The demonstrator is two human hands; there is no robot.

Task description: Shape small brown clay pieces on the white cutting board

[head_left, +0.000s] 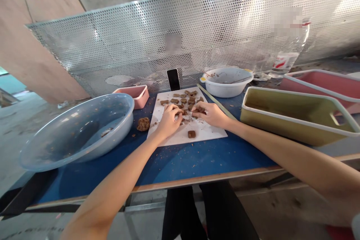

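In the head view, the left hand (pixel 168 118) and right hand (pixel 213 114) each pinch brown pieces (pixel 182 101) on the white board (pixel 209 132) lying on the desk (pixel 197 157), between the blue basin (pixel 75 131) and the yellow tray (pixel 295 118).

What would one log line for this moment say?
left hand: touching brown pieces | right hand: touching brown pieces | surface: white board | nearby: brown lump, blue basin

Two hands (pixel 168 120), two bowls (pixel 42 150), three trays (pixel 295 129).

left hand (pixel 168 118), right hand (pixel 213 114) (touching brown pieces (pixel 183 100))
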